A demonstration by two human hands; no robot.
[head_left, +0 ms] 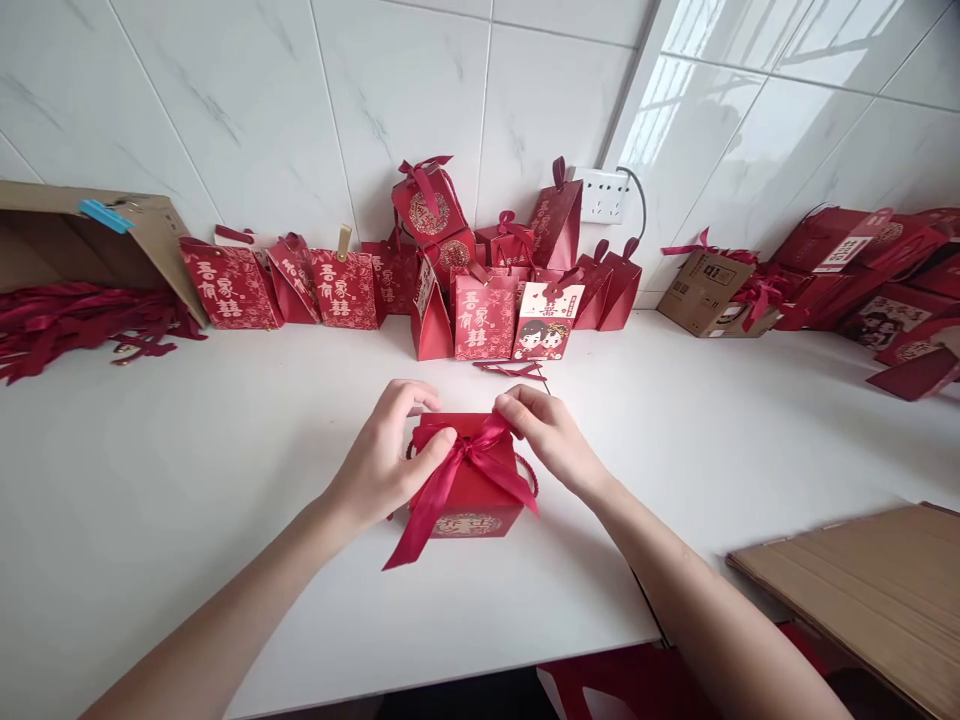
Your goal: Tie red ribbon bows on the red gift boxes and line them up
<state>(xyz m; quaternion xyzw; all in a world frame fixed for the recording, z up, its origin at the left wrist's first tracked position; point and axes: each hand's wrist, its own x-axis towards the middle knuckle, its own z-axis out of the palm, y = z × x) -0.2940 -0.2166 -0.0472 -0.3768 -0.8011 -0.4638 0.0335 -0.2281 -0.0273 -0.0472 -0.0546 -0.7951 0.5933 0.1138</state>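
At the middle of the white table [187, 450] a red gift box [472, 495] is gripped by the left hand [386, 450], and its red ribbon [442, 490], judged knotted but not yet straightened, is pinched at one loop by the right hand [547, 435].

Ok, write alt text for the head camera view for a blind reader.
The left hand and right hand hold a red ribbon bow atop a small red gift box on a white table. More red boxes line the tiled wall; red ribbons spill from a cardboard box at left.
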